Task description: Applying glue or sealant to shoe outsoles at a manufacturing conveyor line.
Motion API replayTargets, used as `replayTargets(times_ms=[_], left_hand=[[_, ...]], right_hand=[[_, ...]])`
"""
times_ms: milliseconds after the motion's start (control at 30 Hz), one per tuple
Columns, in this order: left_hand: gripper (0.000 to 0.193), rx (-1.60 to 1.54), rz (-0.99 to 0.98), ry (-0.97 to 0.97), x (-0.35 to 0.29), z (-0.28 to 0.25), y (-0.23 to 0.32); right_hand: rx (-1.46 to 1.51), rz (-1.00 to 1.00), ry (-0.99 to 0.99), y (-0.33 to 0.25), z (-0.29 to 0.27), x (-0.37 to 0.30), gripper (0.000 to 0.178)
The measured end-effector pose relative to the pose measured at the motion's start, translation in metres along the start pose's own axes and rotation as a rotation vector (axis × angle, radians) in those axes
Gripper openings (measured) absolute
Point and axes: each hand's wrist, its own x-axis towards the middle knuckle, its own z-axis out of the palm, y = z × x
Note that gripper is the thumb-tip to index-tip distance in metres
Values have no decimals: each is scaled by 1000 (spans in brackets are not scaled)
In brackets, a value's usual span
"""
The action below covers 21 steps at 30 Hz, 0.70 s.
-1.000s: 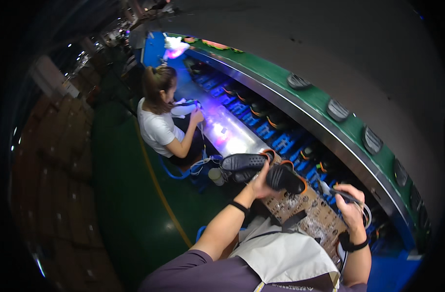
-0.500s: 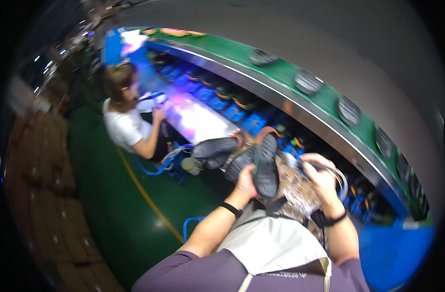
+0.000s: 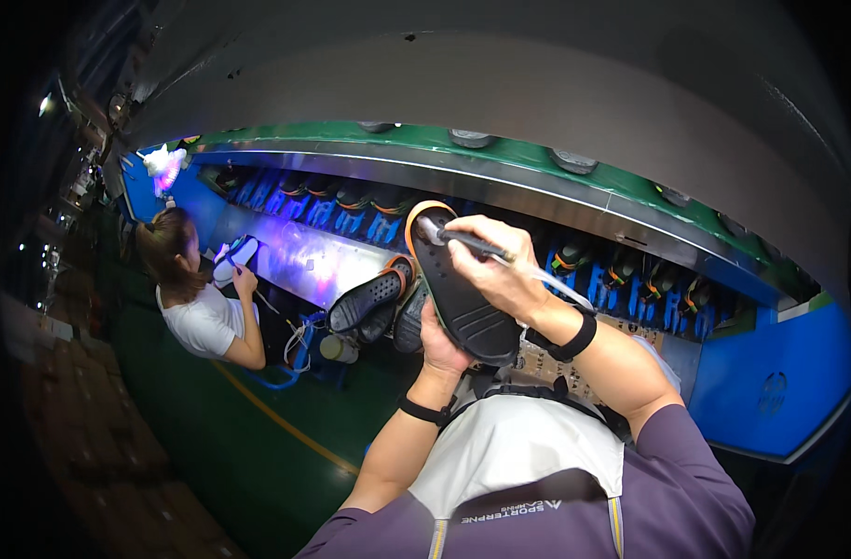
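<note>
My left hand [image 3: 442, 347] grips the near end of a black shoe sole [image 3: 464, 307] with an orange rim at its far end. Its inner face, dotted with small holes and grooved near the heel, is tilted up toward me. In my right hand [image 3: 502, 272] is a dark-handled brush [image 3: 476, 244] with a thin pale hose trailing back past the wrist. The brush's whitish tip meets the sole near its far end. Just left of my left hand lie more dark soles [image 3: 367, 303], one with an orange edge.
Beyond my hands runs a metal-edged line with blue holders [image 3: 349, 222] and a green conveyor belt [image 3: 425, 138] carrying grey soles. A co-worker [image 3: 202, 307] sits at left with a pale sole. A pale container [image 3: 338, 349] stands nearby; a blue panel [image 3: 770, 382] is at right.
The view has swung round. The sole has been raised and turned to show its inner face. My right hand has come in from the right, bringing the brush onto it.
</note>
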Motion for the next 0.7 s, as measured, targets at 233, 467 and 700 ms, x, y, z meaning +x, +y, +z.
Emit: replayTargets(times_ms=[233,467,700], left_hand=[[70,97,96,-20,16,27,19],[65,-46,140,-109,16,17,27],[63,8,74,-46,2,47,11]], right_hand=[[-309,-143,-461,-18,-18,-38,25],[-245,-171,-483,-51,-46,-5,26],[-189,-343,-22,-30,-4,18,32]])
